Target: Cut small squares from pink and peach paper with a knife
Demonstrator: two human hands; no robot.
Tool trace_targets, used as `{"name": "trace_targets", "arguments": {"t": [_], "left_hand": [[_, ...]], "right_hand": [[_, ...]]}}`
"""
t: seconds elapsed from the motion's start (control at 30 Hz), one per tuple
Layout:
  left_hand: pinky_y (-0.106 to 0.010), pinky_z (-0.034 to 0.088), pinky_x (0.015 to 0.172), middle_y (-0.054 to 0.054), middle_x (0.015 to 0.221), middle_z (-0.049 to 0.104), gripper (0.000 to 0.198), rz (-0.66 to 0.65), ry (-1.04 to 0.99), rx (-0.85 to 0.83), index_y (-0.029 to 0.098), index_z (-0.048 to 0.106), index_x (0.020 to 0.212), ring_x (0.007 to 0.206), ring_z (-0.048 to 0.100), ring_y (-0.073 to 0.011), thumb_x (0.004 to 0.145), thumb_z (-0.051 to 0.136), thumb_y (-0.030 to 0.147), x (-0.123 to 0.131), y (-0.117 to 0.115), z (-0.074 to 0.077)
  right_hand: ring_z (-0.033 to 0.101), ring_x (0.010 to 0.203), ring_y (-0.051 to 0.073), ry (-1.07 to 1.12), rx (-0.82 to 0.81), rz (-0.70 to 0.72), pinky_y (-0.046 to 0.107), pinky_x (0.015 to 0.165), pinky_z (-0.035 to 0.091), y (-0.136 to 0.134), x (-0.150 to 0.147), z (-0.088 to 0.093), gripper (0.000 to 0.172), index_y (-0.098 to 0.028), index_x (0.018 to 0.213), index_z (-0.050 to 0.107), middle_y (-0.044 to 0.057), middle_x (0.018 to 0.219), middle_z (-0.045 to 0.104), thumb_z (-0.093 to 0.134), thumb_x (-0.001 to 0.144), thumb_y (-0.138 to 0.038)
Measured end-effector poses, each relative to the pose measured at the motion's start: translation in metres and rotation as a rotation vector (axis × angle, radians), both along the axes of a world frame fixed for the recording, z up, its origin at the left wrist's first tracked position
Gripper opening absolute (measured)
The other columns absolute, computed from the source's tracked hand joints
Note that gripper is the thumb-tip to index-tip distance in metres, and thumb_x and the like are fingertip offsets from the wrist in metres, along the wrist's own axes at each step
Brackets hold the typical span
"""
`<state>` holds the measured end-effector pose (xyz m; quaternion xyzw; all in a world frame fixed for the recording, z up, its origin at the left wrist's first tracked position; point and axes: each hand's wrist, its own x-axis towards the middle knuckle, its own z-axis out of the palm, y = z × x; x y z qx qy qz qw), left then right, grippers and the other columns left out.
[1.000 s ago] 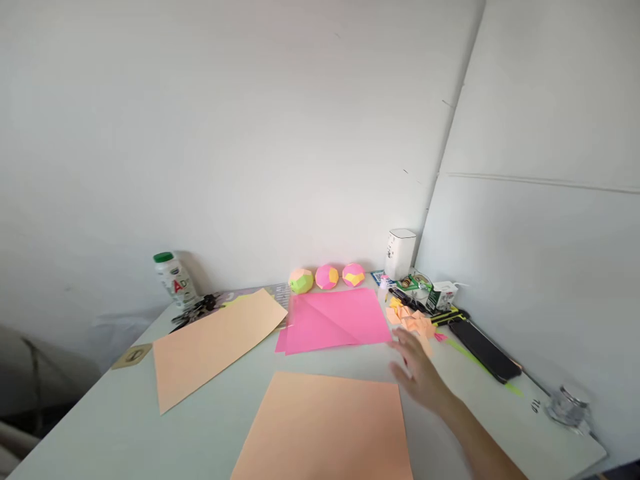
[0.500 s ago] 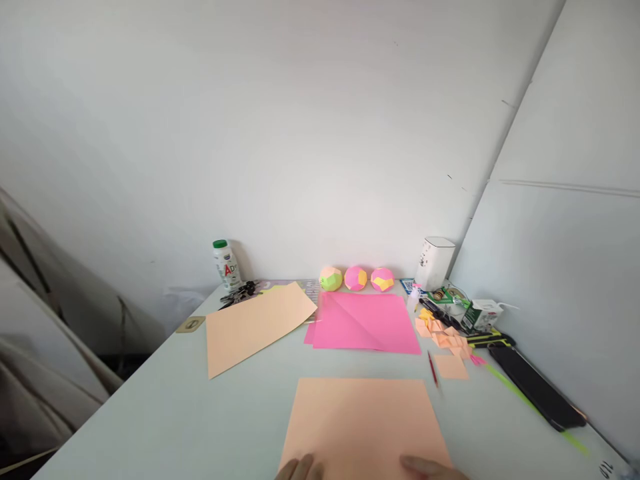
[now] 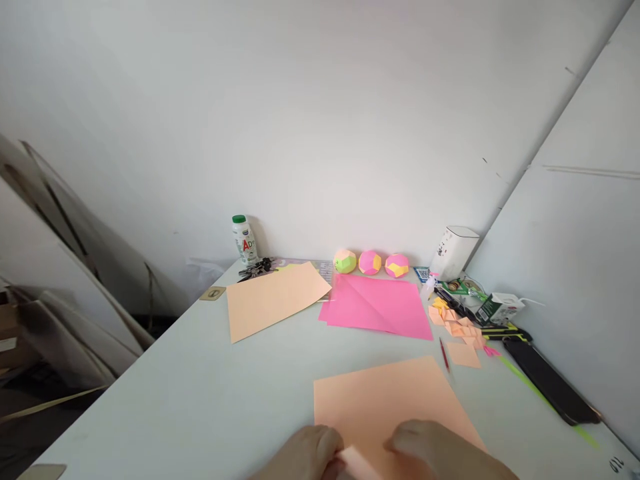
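A peach sheet of paper (image 3: 390, 400) lies on the pale table (image 3: 200, 387) right before me. My left hand (image 3: 305, 457) and my right hand (image 3: 435, 450) both rest on its near edge at the bottom of the view. A near corner of the sheet (image 3: 357, 463) is lifted between them and both hands pinch it. A red pen (image 3: 444, 353) lies just beyond the sheet's far right corner.
Pink sheets (image 3: 380, 307) and a second peach sheet (image 3: 273, 300) lie further back. Three paper balls (image 3: 371, 263), a white bottle (image 3: 244, 239), keys (image 3: 255, 268) and a white box (image 3: 454, 252) line the wall. Folded peach pieces (image 3: 460, 327) and a black phone (image 3: 550, 381) lie right.
My right hand drew back from the folded pieces to the near edge of the peach sheet. My left hand came into view. The sheet turned slightly and its near corner lifted.
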<state>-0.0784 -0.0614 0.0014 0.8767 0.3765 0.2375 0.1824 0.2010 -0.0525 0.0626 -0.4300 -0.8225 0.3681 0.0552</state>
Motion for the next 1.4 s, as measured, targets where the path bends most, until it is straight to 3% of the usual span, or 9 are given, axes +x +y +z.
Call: {"name": "trace_targets", "arguments": {"t": [0.1,0.2,0.33,0.53,0.73,0.93,1.03,1.17,1.4], "left_hand": [[-0.024,0.031,0.049,0.003,0.062,0.048,0.022,-0.008,-0.003,-0.232,0.023,0.028,0.073,0.052,0.041,-0.0125,0.094,0.029,0.03,0.005,0.011,0.03],[-0.023,0.029,0.046,0.006,0.058,0.042,0.021,0.053,-0.053,-0.357,0.023,0.029,0.075,0.049,0.04,-0.0119,0.094,0.03,0.03,0.008,0.027,0.042],[-0.024,0.038,0.054,0.002,0.068,0.055,0.011,0.152,-0.125,-0.344,0.022,0.038,0.087,0.061,0.052,-0.0147,0.093,0.032,0.029,0.007,0.042,0.034],[-0.037,0.049,0.077,-0.007,0.094,0.06,0.019,0.246,-0.224,-0.3,0.021,0.041,0.106,0.085,0.058,-0.0197,0.094,0.032,0.032,0.001,0.044,0.016],[-0.036,0.052,0.076,-0.008,0.099,0.058,0.019,0.221,-0.275,-0.115,0.02,0.04,0.112,0.085,0.058,-0.0178,0.093,0.035,0.023,0.0,0.042,0.008],[-0.038,0.052,0.086,-0.014,0.115,0.055,0.033,0.223,-0.201,0.079,0.017,0.037,0.123,0.105,0.056,-0.021,0.09,0.039,0.014,0.001,0.042,-0.003],[-0.045,0.047,0.093,-0.017,0.126,0.053,0.041,0.198,-0.053,0.223,0.014,0.04,0.128,0.119,0.049,-0.0275,0.087,0.041,0.011,0.005,0.038,-0.004],[-0.05,0.031,0.108,-0.015,0.144,0.04,0.051,-0.03,0.171,0.366,0.009,0.042,0.135,0.138,0.024,-0.0341,0.085,0.047,0.015,0.011,0.029,0.001],[-0.047,0.026,0.11,-0.013,0.148,0.035,0.06,-0.127,0.297,0.255,0.012,0.037,0.14,0.137,0.027,-0.032,0.09,0.047,0.043,0.011,0.016,0.004]], "right_hand": [[0.054,0.071,0.016,-0.023,-0.061,-0.016,0.026,0.066,0.043,0.019,-0.026,0.01,0.02,-0.02,0.082,0.063,0.001,0.077,0.06,0.062,0.073,-0.037],[0.038,0.057,0.009,0.133,-0.216,-0.07,0.021,0.054,0.031,0.041,-0.03,0.003,0.022,-0.018,0.066,0.047,-0.005,0.063,0.043,0.057,0.077,-0.033],[0.023,0.054,0.007,0.22,-0.342,-0.141,0.021,0.048,0.018,0.061,-0.019,-0.019,0.035,-0.019,0.061,0.032,-0.007,0.06,0.025,0.057,0.079,-0.036],[0.029,0.056,0.008,0.335,-0.378,-0.306,0.021,0.05,0.022,0.063,-0.014,-0.029,0.035,-0.02,0.068,0.035,-0.005,0.064,0.032,0.048,0.085,-0.048],[0.032,0.057,0.01,0.261,-0.14,-0.503,0.024,0.052,0.027,0.058,-0.015,-0.019,0.026,-0.019,0.071,0.047,-0.005,0.063,0.033,0.043,0.088,-0.039],[0.043,0.052,0.014,0.009,0.112,-0.473,0.025,0.049,0.037,0.053,-0.01,-0.021,0.039,-0.02,0.128,0.043,-0.006,0.059,0.04,0.036,0.092,-0.033],[0.054,0.055,0.015,-0.03,0.231,-0.362,0.027,0.053,0.046,0.049,-0.011,-0.024,0.039,-0.019,0.126,0.049,-0.002,0.064,0.056,0.035,0.091,-0.027],[0.063,0.064,0.016,-0.016,0.344,-0.306,0.027,0.06,0.053,0.046,-0.009,-0.03,0.035,-0.018,0.115,0.058,0.005,0.079,0.068,0.036,0.088,-0.02],[0.063,0.058,0.015,-0.023,0.477,-0.21,0.026,0.054,0.054,0.048,-0.005,-0.034,0.036,-0.019,0.115,0.059,0.004,0.071,0.068,0.037,0.086,-0.015]]}}
